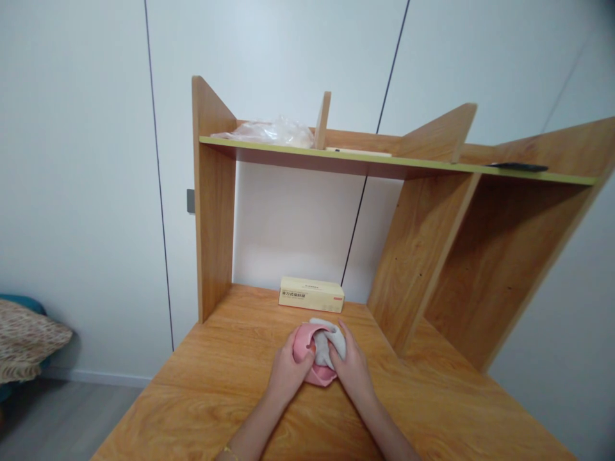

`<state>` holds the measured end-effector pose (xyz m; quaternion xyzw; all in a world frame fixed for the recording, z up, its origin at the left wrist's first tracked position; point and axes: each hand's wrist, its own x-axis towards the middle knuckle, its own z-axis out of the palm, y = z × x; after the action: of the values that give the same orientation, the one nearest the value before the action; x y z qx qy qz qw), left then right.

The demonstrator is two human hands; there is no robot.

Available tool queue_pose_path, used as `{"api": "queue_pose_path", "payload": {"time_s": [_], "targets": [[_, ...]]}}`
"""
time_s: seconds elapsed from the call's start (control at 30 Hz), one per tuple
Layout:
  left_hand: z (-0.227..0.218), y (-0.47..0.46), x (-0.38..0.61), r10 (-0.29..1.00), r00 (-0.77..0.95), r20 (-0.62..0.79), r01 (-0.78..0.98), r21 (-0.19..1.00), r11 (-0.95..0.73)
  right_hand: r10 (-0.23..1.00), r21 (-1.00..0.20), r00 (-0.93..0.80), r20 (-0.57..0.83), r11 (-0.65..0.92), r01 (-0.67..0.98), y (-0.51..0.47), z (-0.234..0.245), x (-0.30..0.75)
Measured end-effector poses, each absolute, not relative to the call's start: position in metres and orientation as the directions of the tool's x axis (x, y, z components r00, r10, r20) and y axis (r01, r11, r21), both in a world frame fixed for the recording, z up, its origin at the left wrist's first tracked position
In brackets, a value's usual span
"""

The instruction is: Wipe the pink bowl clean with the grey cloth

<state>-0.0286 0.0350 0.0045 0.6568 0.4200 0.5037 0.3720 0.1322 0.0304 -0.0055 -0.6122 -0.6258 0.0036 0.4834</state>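
Low over the desk, my left hand (288, 368) is closed round the left side of a pink, bowl-like item (302, 340), its thumb at the rim. The item lies tilted with its opening towards me; its exact kind is unclear. A light grey cloth (323, 352) is bunched inside the opening and spills over the upper right rim. My right hand (353, 368) grips this cloth, thumb pressed into the opening and fingers on the outer right side. The fingers behind the item are partly hidden.
Behind my hands, a cream box (311, 296) with printing stands on the wooden desk (216, 384). Wooden panels rise to a shelf (288, 153) bearing a clear plastic bag (273, 132) and a flat black item (519, 167). A patterned cloth (31, 336) is far left.
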Motion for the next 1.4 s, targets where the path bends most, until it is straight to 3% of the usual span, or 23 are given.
{"api": "queue_pose_path", "payload": {"time_s": [0.23, 0.6, 0.73, 0.9, 1.1, 1.4], "targets": [[0.005, 0.036, -0.029, 0.918, 0.140, 0.371, 0.158, 0.907, -0.391, 0.747, -0.551, 0.194, 0.636, 0.264, 0.792, 0.031, -0.008, 0.134], [0.006, 0.033, -0.028, 0.927, 0.130, 0.351, 0.133, 0.920, -0.367, 0.682, -0.365, 0.040, 0.730, 0.340, 0.867, 0.019, 0.007, 0.135], [0.008, 0.033, -0.028, 0.927, 0.130, 0.350, 0.132, 0.921, -0.367, 0.708, -0.397, 0.084, 0.702, 0.291, 0.870, 0.021, 0.010, 0.134], [0.007, 0.034, -0.029, 0.919, 0.157, 0.361, 0.146, 0.912, -0.383, 0.757, -0.536, 0.217, 0.617, 0.202, 0.820, 0.026, 0.009, 0.134], [0.008, 0.034, -0.031, 0.916, 0.187, 0.355, 0.252, 0.884, -0.394, 0.829, -0.741, 0.210, 0.519, 0.314, 0.593, 0.034, -0.004, 0.136], [0.008, 0.029, -0.034, 0.862, 0.312, 0.399, 0.285, 0.827, -0.485, 0.781, -0.629, 0.199, 0.592, 0.293, 0.720, 0.023, 0.001, 0.142]]}}
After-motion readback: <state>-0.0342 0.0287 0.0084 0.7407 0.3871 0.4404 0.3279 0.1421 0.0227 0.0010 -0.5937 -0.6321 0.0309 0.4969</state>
